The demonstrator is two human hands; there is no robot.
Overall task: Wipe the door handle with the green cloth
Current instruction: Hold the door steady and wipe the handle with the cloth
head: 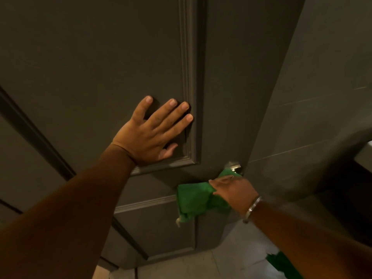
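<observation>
A dark panelled door fills most of the view. Its metal handle sticks out near the door's right edge, only its top showing. The green cloth is wrapped over the lower part of the handle and hangs down to the left. My right hand, with a metal bangle on the wrist, grips the cloth against the handle. My left hand lies flat on the door panel, fingers spread, holding nothing.
A grey tiled wall stands right of the door. Pale floor tiles show below. A green patch shows at the bottom right under my forearm. A dark opening lies at the far right.
</observation>
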